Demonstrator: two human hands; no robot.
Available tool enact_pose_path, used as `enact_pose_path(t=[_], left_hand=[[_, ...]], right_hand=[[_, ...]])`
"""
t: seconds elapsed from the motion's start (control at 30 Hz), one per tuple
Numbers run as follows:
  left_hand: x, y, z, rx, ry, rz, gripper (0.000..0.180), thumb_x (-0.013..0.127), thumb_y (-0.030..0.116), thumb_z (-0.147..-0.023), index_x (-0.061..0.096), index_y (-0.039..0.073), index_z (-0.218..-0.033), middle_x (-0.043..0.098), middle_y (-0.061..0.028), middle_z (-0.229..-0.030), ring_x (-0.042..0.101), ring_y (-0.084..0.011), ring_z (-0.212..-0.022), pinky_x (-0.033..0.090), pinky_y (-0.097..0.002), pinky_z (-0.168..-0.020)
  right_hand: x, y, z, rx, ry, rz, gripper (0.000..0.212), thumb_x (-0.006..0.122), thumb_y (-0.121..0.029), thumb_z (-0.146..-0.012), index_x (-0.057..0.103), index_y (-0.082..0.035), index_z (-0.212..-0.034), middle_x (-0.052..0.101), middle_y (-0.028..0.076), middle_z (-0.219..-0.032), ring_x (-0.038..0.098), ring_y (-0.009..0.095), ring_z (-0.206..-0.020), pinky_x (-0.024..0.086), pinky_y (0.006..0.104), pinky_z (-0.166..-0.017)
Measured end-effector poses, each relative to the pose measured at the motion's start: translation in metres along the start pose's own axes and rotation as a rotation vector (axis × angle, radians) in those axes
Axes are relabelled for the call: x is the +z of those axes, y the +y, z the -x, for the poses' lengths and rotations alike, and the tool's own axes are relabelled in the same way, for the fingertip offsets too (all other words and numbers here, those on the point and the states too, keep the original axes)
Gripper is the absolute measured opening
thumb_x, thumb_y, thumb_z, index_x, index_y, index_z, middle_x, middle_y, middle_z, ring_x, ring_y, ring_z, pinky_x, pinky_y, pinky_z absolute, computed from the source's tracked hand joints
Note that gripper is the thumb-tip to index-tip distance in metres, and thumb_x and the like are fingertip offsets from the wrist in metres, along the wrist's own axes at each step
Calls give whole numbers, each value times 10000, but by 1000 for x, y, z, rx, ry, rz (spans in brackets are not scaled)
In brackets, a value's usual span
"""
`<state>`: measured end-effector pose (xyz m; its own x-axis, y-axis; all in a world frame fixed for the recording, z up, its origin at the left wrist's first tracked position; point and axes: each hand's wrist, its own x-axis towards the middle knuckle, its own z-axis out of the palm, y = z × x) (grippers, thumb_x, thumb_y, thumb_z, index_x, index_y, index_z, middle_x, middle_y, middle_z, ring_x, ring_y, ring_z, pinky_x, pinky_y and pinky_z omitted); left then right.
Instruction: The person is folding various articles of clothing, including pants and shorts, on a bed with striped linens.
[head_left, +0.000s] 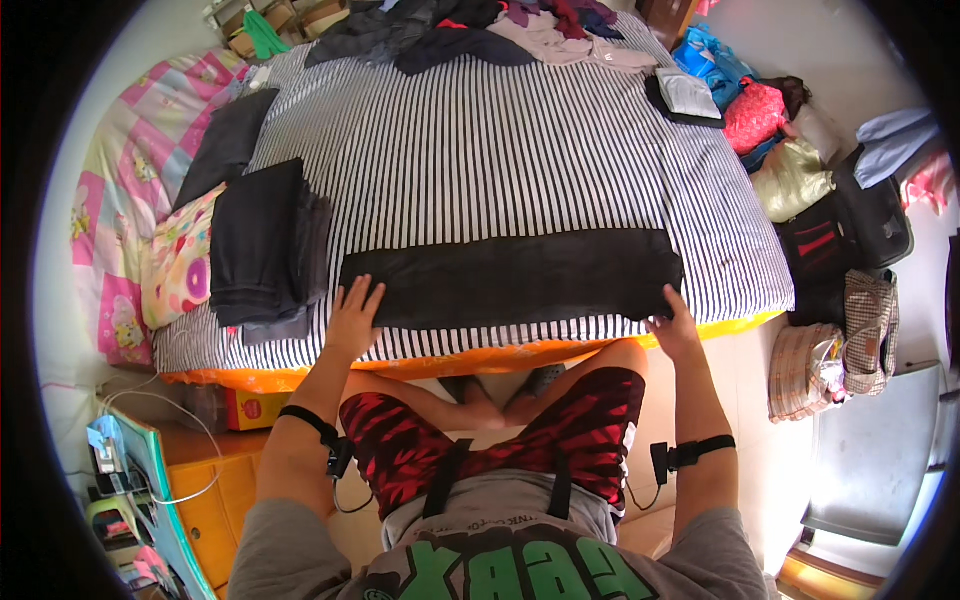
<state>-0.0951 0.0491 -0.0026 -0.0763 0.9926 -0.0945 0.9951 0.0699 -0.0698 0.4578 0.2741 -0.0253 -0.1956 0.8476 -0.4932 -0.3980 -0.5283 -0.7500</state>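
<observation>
Black cloth, a long folded garment (512, 278), lies flat across the near edge of the striped bed (500, 150), stretched from left to right. The left hand (353, 318) rests flat on its left end, fingers spread open and gripping nothing. The right hand (676, 322) is at the garment's right near corner, fingers curled at the cloth's edge; whether they pinch it cannot be told. A stack of dark folded clothes (262, 245) sits just left of the garment. A heap of unfolded clothes (470, 28) lies at the far end.
</observation>
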Motion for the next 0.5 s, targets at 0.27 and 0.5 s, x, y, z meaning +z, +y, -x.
enact_pose_path(t=[0.27, 0.5], left_hand=[[-8, -32, -8, -118, 344, -8, 578, 419, -63, -842, 401, 39, -1410, 362, -163, -1485, 323, -307, -1392, 322, -393, -1124], [-17, -18, 7, -85, 384, -16, 630, 459, -60, -812, 395, 68, -1426, 350, -186, -1487, 342, -327, -1381, 294, -428, -1134]], right_hand=[[21, -25, 4, -242, 128, 229, 285, 529, -12, -916, 531, -10, -1201, 628, 114, -1079, 622, 231, -944, 531, 367, -800], [18, -18, 2, -243, 148, 204, 293, 549, -5, -895, 523, 39, -1183, 619, 142, -1060, 622, 264, -926, 557, 357, -762]])
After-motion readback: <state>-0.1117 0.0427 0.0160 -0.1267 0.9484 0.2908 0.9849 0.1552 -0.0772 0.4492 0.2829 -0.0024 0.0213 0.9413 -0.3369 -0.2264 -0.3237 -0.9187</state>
